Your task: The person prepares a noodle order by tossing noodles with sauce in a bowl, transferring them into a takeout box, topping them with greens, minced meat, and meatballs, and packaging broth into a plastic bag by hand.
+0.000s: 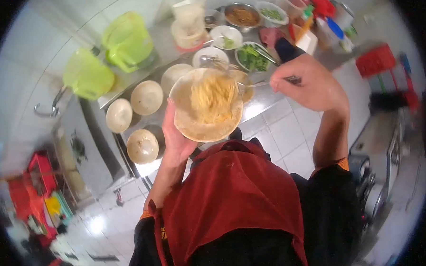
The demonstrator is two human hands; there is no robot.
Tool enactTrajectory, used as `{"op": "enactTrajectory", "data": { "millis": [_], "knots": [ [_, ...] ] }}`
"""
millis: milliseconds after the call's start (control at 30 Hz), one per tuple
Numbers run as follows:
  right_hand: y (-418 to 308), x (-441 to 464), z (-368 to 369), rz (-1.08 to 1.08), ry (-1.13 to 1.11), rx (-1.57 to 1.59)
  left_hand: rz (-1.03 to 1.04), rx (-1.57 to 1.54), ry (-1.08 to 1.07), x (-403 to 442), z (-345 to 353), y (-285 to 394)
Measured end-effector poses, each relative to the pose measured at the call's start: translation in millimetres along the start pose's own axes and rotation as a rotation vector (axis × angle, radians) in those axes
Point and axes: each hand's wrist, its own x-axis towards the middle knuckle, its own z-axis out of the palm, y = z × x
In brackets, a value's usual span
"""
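Observation:
My left hand [175,130] grips the rim of a wide, pale bowl [186,120] from its left side, holding it up in front of my apron. Yellow noodles [214,99] fill much of the bowl and are smeared by motion. Closed around a thin metal fork-like utensil [258,84], my right hand [310,79] is just right of the bowl. The utensil's tip reaches the bowl's right edge by the noodles; blur hides its exact shape.
Several pale bowls [147,98] stand on the metal counter [129,167] to the left. Behind are a bowl of chopped greens [252,58], a pan of brown food [242,15] and two green pitchers [128,41]. A metal-topped unit [379,125] is at right.

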Motion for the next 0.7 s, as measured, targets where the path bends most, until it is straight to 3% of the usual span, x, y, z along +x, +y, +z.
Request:
{"op": "enactTrajectory", "data": {
  "millis": [33,100,200,267,300,367,400,467,600,667,700],
  "knots": [
    [-1.9,-12.9,1.4,0.036,0.08,-0.301,-0.05,0.01,-0.019,6.4,6.2,-3.6],
    [-11.7,-33.2,-0.7,0.175,0.163,-0.428,-0.064,0.154,0.008,17.0,16.9,-15.2],
    [-21.2,-64.5,-8.4,0.333,0.234,-0.584,-0.232,0.124,-0.07,30.9,31.4,-35.9],
    [-8.6,-78.7,0.6,0.256,0.185,-0.544,-0.264,0.154,-0.053,41.1,47.2,-61.0],
    [-1.5,-72.3,7.3,0.394,-0.026,-0.572,-0.266,0.185,-0.026,45.7,54.2,-73.5],
    [74.2,-81.2,29.8,0.051,0.222,-0.138,-0.305,0.172,-0.032,54.2,57.3,-98.3],
    [98.5,-89.9,23.5,0.047,0.231,-0.148,-0.321,0.154,-0.039,63.2,60.0,-110.7],
    [138.9,-115.7,1.8,0.292,0.181,0.373,-0.296,0.147,-0.05,69.4,66.6,-131.1],
    [155.0,-161.7,-60.9,0.352,0.222,0.547,-0.292,0.118,-0.067,91.6,88.6,-175.7],
    [158.2,-178.7,-88.7,0.137,0.364,0.468,-0.267,0.065,-0.125,101.4,97.3,-203.1],
    [159.1,-187.4,-104.6,0.141,0.363,0.467,-0.27,0.062,-0.123,105.1,103.3,-217.0]
  ]
}}
